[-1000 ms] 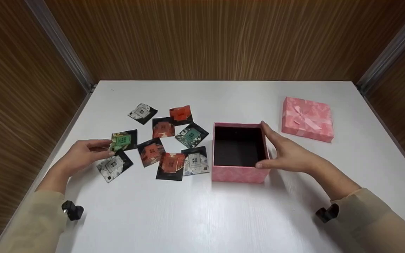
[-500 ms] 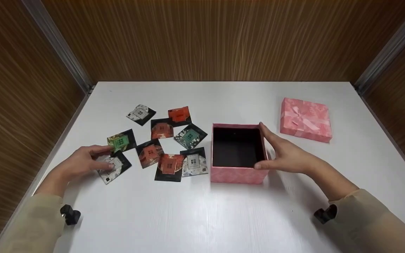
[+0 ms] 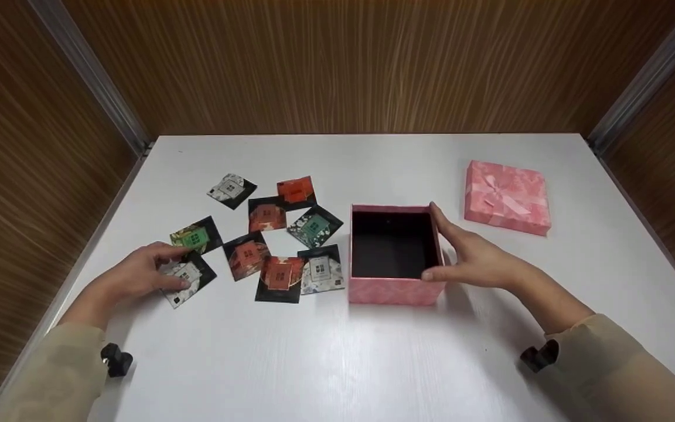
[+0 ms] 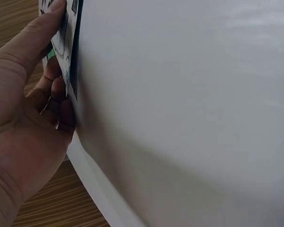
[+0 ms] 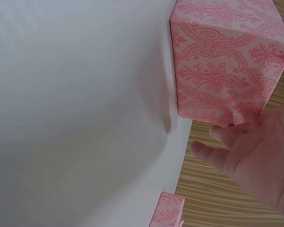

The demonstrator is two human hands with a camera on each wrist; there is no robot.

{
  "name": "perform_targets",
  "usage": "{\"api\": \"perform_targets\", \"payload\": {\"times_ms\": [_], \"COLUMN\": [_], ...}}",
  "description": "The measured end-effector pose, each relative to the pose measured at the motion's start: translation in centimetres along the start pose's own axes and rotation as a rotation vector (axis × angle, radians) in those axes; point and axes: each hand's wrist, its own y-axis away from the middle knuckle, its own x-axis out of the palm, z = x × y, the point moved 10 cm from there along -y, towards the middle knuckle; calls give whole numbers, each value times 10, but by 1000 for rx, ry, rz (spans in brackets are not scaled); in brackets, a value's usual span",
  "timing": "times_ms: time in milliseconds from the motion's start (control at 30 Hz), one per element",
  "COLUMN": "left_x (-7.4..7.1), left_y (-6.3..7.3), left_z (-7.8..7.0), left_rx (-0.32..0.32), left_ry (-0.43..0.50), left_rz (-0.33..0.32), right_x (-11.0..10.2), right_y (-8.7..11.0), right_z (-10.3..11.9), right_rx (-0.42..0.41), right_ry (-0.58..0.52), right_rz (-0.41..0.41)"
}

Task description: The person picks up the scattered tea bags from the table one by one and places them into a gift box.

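My left hand (image 3: pixel 141 271) is at a white-and-black sachet (image 3: pixel 194 280) on the left of the table. In the left wrist view its thumb lies on the sachet's face (image 4: pixel 61 42) and the other fingers curl behind its edge. A green-and-black sachet (image 3: pixel 197 235) lies just beyond, close to the index finger. My right hand (image 3: pixel 478 258) holds the right side of an open pink box (image 3: pixel 393 291), thumb at the near corner and index finger at the far one. The box has a dark inside and stands upright. In the right wrist view, other fingers lie along its patterned wall (image 5: pixel 217 71).
Several flat sachets lie between the left hand and the box, among them an orange one (image 3: pixel 296 190), a teal one (image 3: pixel 315 227) and a white one (image 3: pixel 321 269). The pink lid (image 3: pixel 507 196) with a bow sits at the back right. Wood-grain panels (image 3: pixel 337 64) surround the white table.
My left thumb has moved onto the white-and-black sachet's face while the fingers stay by its far edge. The right hand keeps its hold on the box. The whole view has shifted slightly.
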Motion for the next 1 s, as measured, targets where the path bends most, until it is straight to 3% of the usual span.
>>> {"api": "perform_targets", "payload": {"times_ms": [500, 700, 867, 1000], "left_x": [-6, -14, -26, -39], "left_y": [-4, -1, 0, -3], "left_z": [-14, -19, -37, -62], "left_rx": [27, -20, -37, -6], "left_ry": [-11, 20, 18, 47], "left_rz": [8, 8, -18, -102], "right_x": [1, 0, -1, 0], "right_y": [0, 0, 0, 0], "right_z": [1, 1, 1, 1], "right_rx": [-23, -27, -22, -20], "right_ry": [-31, -24, -17, -17], "right_rz": [-6, -5, -7, -5]}}
